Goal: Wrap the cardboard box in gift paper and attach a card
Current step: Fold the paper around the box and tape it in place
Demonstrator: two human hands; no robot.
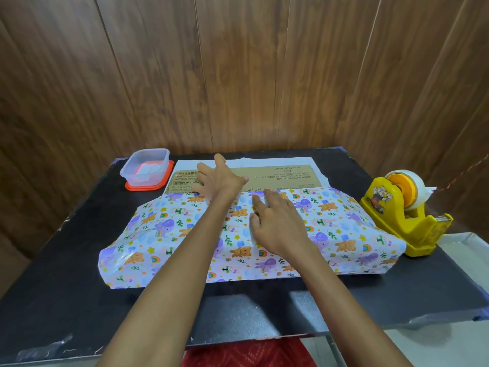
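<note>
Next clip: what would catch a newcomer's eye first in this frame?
The bright animal-print gift paper draped over the central cardboard box. The left hand lies flat on the bare cardboard behind it, the right hand on the paper. A yellow tape dispenser stands at the right.

Flat cardboard box (277, 176) half-covered by animal-print gift paper (164, 234).

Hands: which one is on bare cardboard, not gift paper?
The left hand, reaching farther, lies on the cardboard box's uncovered top; the right hand rests on the gift paper folded over the near part.
</note>
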